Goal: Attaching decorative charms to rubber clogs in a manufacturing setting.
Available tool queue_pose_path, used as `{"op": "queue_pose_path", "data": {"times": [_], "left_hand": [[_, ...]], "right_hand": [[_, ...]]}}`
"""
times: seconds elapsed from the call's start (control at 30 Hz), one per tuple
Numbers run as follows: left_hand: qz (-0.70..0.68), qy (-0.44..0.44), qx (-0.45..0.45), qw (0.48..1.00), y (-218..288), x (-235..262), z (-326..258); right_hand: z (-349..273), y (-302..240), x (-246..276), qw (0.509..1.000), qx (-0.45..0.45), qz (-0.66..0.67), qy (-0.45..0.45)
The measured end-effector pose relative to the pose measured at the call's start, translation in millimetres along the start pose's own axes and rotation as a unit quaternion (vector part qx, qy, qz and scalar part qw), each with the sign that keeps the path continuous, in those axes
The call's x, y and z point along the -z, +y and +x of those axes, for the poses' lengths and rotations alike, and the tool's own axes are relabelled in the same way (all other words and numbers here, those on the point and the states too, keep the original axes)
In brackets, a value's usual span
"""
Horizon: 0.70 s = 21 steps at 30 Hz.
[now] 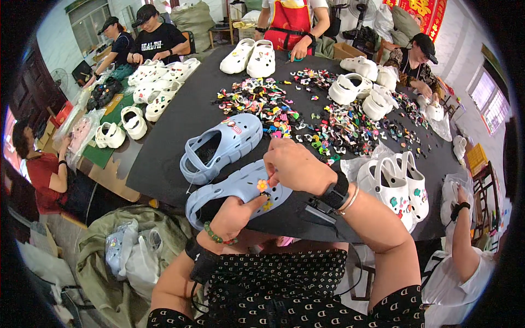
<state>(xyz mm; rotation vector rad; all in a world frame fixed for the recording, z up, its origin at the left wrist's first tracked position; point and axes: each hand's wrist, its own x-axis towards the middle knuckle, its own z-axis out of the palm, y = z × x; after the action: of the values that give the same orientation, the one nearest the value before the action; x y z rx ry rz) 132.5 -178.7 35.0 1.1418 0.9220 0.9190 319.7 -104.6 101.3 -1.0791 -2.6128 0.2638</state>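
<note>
A light blue clog (232, 183) lies at the near edge of the black table, its toe pointing right. My left hand (232, 218) grips its near side, thumb on the upper. An orange flower charm (262, 186) and a yellow charm (267, 206) sit on that upper, close to my thumb. From the right, my right hand (298, 167) bends over the toe with fingers pinched against the upper beside the flower charm; what they hold is hidden. Just beyond rests a second light blue clog (240, 136), with charms on its upper.
Loose colourful charms (262, 101) are strewn across the black table (164, 158). A pair of white clogs (385, 186) stands right of my right forearm; another white pair (249, 57) is at the far edge. Several people work around the tables. A green sack (104, 240) sits lower left.
</note>
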Motion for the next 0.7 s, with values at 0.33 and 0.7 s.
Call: {"op": "queue_pose_path", "data": {"times": [0.33, 0.7], "left_hand": [[0.061, -0.014, -0.053, 0.997, -0.1, 2.1, -1.5], [0.417, 0.096, 0.044, 0.903, 45.0, 87.5, 18.6]], "right_hand": [[-1.6, -0.7, 9.7, 0.975, -0.125, 0.132, -0.127], [-12.7, -9.3, -79.6, 0.964, -0.061, 0.259, -0.029]]}}
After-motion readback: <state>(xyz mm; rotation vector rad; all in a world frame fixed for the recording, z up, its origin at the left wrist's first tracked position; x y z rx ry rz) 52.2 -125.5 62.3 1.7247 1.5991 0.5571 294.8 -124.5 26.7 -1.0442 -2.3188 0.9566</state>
